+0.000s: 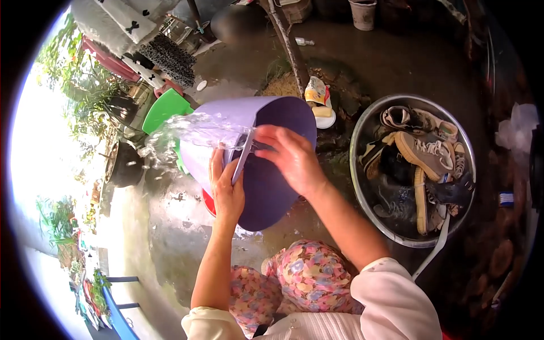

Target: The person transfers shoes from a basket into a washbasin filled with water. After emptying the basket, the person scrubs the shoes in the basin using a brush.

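A wet, dark-streaked ground point(170, 243) spreads all around the grip, with bright greenery point(62, 73) far off to its left and hanging clothes point(122, 28) up beyond it on that same side. At the middle, the person's left hand point(228, 190) is clamped on the near edge of a purple tub point(266, 190), fingers wrapped over its pale rim point(243, 158). The tub lies tipped in front of the person, its mouth turned to the right of that grip. Just right of the left hand, the right hand point(289, 161) reaches to the same rim with fingers extended and slightly apart; they are blurred, and whether they touch it cannot be told. Water point(170, 139) splashes over the tub's outer wall, left of the grip. Behind the tub on that side stands a green plastic item point(164, 110), and a red edge point(208, 201) shows just below the left hand. Beyond the right hand, a yellowish bar point(322, 112) rests on a white container point(325, 122) near a tree trunk point(292, 54). Well to the right of both hands, a metal basin point(358, 187) holds a pile of shoes point(428, 156). Nearer the person than the grip are knees in flowered trousers point(317, 272).
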